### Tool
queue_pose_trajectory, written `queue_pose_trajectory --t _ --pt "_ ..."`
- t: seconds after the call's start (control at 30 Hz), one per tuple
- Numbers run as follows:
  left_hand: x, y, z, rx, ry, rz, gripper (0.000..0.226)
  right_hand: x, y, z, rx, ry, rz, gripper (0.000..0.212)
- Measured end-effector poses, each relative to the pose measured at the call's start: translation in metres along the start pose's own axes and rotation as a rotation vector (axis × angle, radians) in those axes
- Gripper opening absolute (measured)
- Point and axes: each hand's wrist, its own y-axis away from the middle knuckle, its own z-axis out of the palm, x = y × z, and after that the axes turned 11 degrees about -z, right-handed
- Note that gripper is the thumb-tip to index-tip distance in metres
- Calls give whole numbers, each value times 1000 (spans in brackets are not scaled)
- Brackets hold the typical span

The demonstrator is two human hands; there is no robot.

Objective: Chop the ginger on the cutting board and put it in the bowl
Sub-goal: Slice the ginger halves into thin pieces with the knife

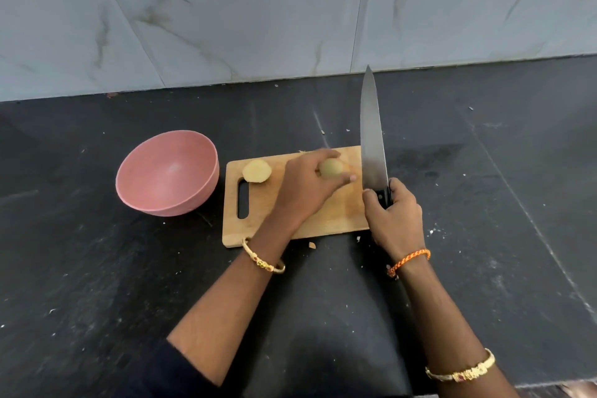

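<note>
- Head view shows the left hand (305, 186) curled over the wooden cutting board, its fingers (326, 153) and thumb closed round a rounded, pale yellow-green piece of ginger (331, 168), held over the far right part of the board
- Right hand (394, 213) is wrapped tight round the black handle of a large steel chef's knife (373, 139); the blade points away from the person, just beside the board's right edge, with its flat side facing the camera
- Between the held ginger and the blade a small gap shows; the two do not touch
- Rectangular light wooden cutting board (323, 220) with a slotted handle hole on its left end lies flat on the black stone counter (97, 268)
- Second piece of ginger, a pale yellow cut chunk (256, 171), rests on the board's far left corner, just beyond the handle slot
- Round pink bowl (168, 171) stands on the counter just beside the board's left end, tilted toward the camera, nothing visible inside
- Gold bangles sit on both forearms and an orange braided thread (408, 260) circles the right wrist
</note>
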Motion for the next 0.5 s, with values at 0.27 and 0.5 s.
queue_pose_trajectory --t 0.27,0.5 --pt "-39 21 -8 77 -149 -39 45 7 10 -1 -145 -35 89 28" --pt "-39 21 -17 113 -111 -18 44 0 24 7 -276 19 53 35"
